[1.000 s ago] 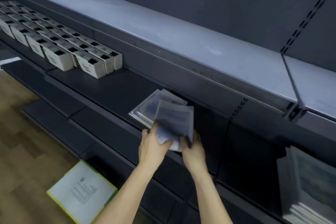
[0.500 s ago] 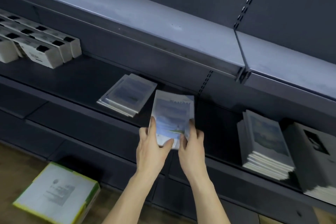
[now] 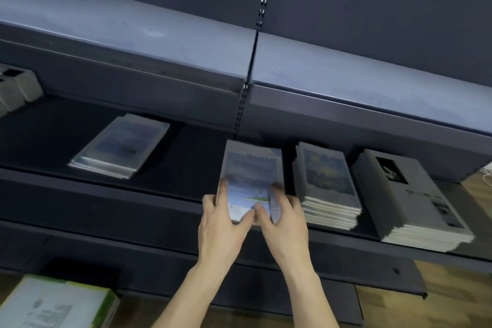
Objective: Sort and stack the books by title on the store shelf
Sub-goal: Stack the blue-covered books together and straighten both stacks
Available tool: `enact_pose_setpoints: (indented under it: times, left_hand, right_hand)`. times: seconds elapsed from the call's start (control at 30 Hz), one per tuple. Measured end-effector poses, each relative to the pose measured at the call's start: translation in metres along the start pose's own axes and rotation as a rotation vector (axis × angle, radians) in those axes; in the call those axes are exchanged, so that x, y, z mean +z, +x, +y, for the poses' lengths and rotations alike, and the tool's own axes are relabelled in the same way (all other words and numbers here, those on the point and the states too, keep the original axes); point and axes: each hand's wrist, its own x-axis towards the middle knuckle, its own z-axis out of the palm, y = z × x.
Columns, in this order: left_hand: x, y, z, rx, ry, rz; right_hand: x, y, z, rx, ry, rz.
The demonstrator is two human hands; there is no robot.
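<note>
Both hands hold a small bundle of pale blue "Weather" books (image 3: 251,168) over the dark middle shelf (image 3: 170,181). My left hand (image 3: 223,218) grips its left edge and my right hand (image 3: 282,218) grips its right edge, thumbs on the cover. Left of it a low stack of similar blue books (image 3: 119,146) lies askew on the shelf. Right of it stands a taller stack with a painted blue-yellow cover (image 3: 328,184), then a grey stack with a black picture (image 3: 410,200).
An upper grey shelf (image 3: 159,42) overhangs the books, with a slotted upright (image 3: 245,104) behind the bundle. White boxes (image 3: 18,88) sit at the far left. A white and green box (image 3: 58,303) lies on the wooden floor below.
The bundle has moved right along the shelf, away from the askew blue stack, and now sits close beside the painted-cover stack. The view has swung right with it.
</note>
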Motion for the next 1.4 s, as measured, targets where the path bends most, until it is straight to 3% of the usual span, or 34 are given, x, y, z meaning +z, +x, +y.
enact_pose_setpoints:
  times: [0.33, 0.63, 0.97, 1.2, 1.4]
  left_hand:
    - [0.066, -0.006, 0.056, 0.17, 0.087, -0.081]
    - [0.123, 0.005, 0.088, 0.236, 0.133, -0.167]
    - [0.165, 0.026, 0.095, 0.309, 0.247, -0.189]
    - [0.182, 0.039, 0.093, 0.297, 0.342, -0.188]
    - [0.192, 0.042, 0.09, 0.238, 0.27, -0.236]
  right_hand:
    - [-0.062, 0.017, 0.06, -0.061, 0.014, 0.13]
    - [-0.102, 0.047, 0.108, -0.04, 0.07, 0.137]
    - [-0.107, 0.086, 0.159, -0.034, -0.144, 0.093]
    - [-0.103, 0.099, 0.169, -0.01, -0.107, 0.112]
    - [-0.095, 0.095, 0.17, 0.06, 0.065, 0.09]
